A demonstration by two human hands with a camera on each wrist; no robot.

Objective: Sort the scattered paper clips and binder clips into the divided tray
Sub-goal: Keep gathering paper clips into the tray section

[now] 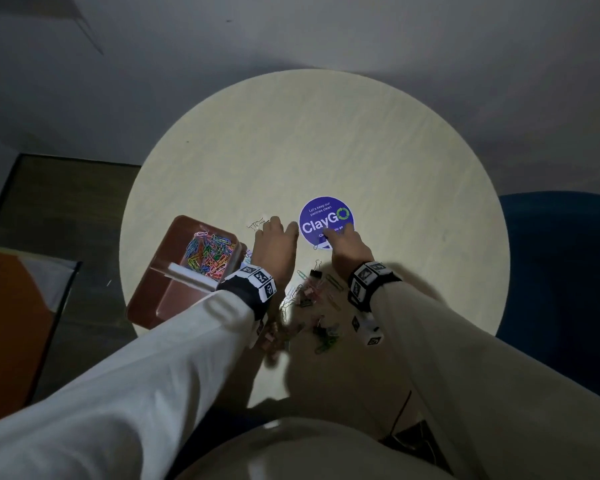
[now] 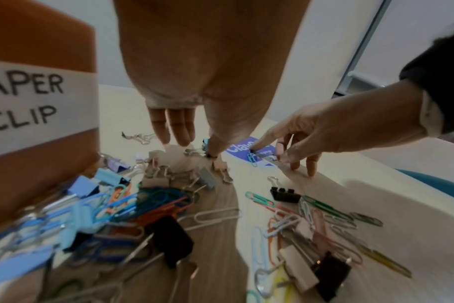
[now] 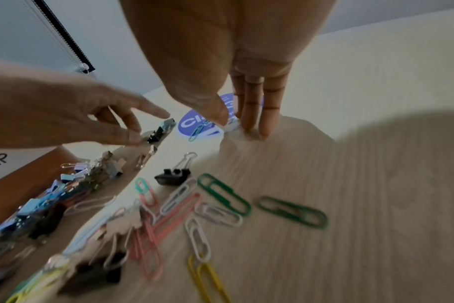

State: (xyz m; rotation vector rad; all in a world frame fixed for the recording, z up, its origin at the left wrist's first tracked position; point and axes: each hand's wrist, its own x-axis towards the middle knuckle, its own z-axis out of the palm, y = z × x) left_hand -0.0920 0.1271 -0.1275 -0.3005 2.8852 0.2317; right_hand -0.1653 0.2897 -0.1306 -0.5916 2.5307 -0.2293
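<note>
Blue wire paper clip (image 2: 252, 160) lies on the round purple sticker (image 1: 326, 221) just beside your right hand (image 1: 347, 249), its long axis toward you, fingers loose and empty, while your left hand (image 1: 274, 247) pinches a small binder clip (image 3: 159, 131) near the brown divided tray (image 1: 184, 268) on the counter (image 1: 326, 143).

Round table, sticker and room edges

A pale round wooden table (image 1: 326, 140) carries a purple circular sticker (image 1: 321, 211) reading "ClayGO" with the line "Let's keep our pantries clean" and a green ring as the O. A blue chair (image 1: 561, 271) stands at the table's right edge. An orange panel (image 1: 11, 323) lies to the left, on a dark floor (image 1: 66, 202). Grey walls (image 1: 291, 32) rise beyond the table.
</note>
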